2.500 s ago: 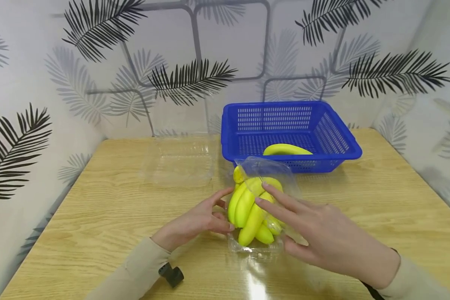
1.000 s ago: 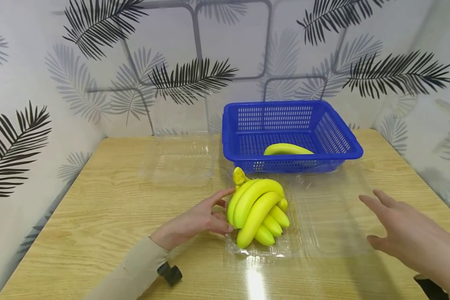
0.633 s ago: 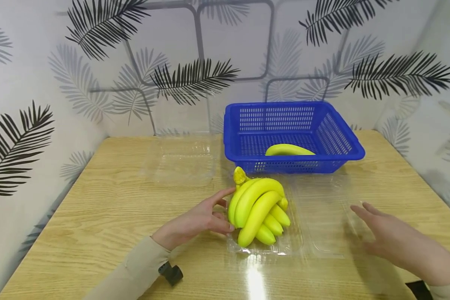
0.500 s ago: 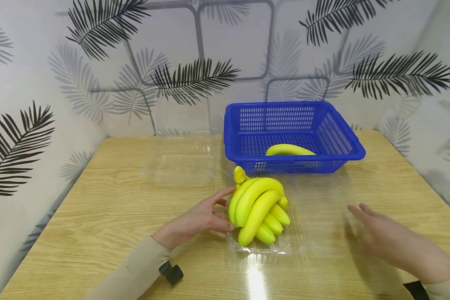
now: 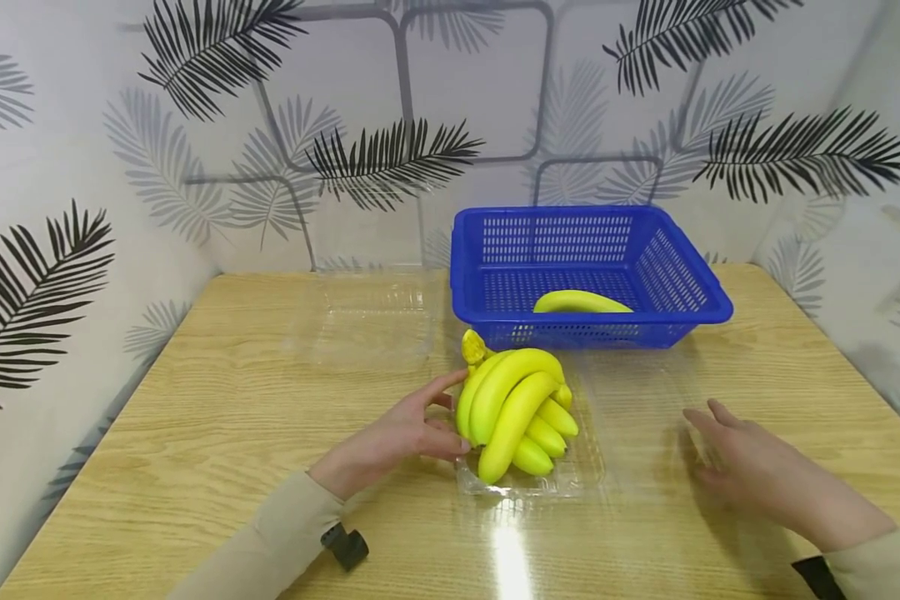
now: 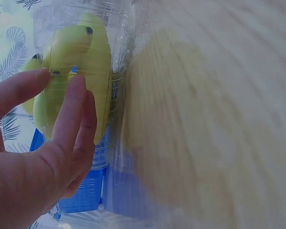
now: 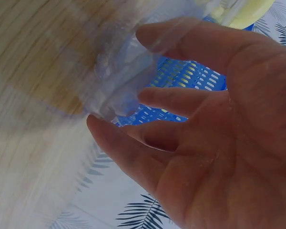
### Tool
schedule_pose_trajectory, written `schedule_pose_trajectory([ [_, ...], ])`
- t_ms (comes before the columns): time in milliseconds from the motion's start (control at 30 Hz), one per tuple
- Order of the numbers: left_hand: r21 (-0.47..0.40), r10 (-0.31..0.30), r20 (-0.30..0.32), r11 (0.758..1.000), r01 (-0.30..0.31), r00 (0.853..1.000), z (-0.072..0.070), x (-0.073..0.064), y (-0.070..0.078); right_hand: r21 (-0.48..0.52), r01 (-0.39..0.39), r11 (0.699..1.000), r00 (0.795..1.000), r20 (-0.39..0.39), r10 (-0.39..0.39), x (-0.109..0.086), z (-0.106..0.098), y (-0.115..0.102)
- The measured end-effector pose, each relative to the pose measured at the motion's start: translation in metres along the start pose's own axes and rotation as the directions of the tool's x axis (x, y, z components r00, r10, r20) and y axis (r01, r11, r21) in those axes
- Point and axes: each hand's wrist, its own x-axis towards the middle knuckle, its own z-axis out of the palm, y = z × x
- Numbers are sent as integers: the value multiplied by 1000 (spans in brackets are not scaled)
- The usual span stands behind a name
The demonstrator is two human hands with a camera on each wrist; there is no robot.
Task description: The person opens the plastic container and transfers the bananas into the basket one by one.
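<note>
The yellow bananas point(image 5: 516, 408) lie piled and overlapping in a clear plastic container point(image 5: 587, 471) on the wooden desk point(image 5: 217, 433), just to the right of the left hand point(image 5: 399, 435). That hand is spread, index finger and thumb well apart along the container's left side, with the fingertips at the clear wall; from the left wrist, the fruit shows through the plastic directly behind them. The right hand point(image 5: 768, 475) sits farther off, on the other side of the bananas, with the container's clear open lid point(image 5: 648, 433) stretching between. Its fingers and thumb are parted around nothing solid, the tips close to the lid's outer edge; whether they touch it, I cannot tell. The thickest stem of the pile points away from the person, toward the blue basket point(image 5: 495, 319), which stands just beyond the container and holds another yellow banana point(image 5: 581, 301). To the left of the basket, beyond the left hand, a second clear container point(image 5: 375, 325) stands with its lid raised against the leaf-patterned wall point(image 5: 472, 92).
</note>
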Motion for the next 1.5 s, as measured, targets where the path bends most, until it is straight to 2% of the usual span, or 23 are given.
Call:
schedule_pose_trajectory([
  [167,-14,4,-2,1000,-4,1000,2,0,1,8,8,1000,1000,0,-8,1,-6,0],
  [300,6,-2,-1,1000,2,1000,1,-1,1,24,22,999,1000,8,-22,8,-19,-6],
  [567,-15,-4,10,1000,4,1000,3,0,0,48,119,992,993,4,-120,32,-40,-52],
  [700,-34,2,12,999,-2,1000,5,0,0,46,207,977,978,-43,-205,46,-42,-74],
  [800,-33,1,5,999,-1,1000,6,0,0,42,237,971,970,-58,-235,55,-42,-87],
  [1100,-35,3,23,999,-2,1000,8,0,-1,47,210,977,978,-6,-210,80,-39,-111],
  [1300,-31,11,19,999,-10,1000,7,0,0,51,244,968,970,5,-245,98,-38,-123],
  [1500,-20,5,8,1000,-5,1000,6,0,0,104,219,970,971,73,-227,108,-36,-135],
])
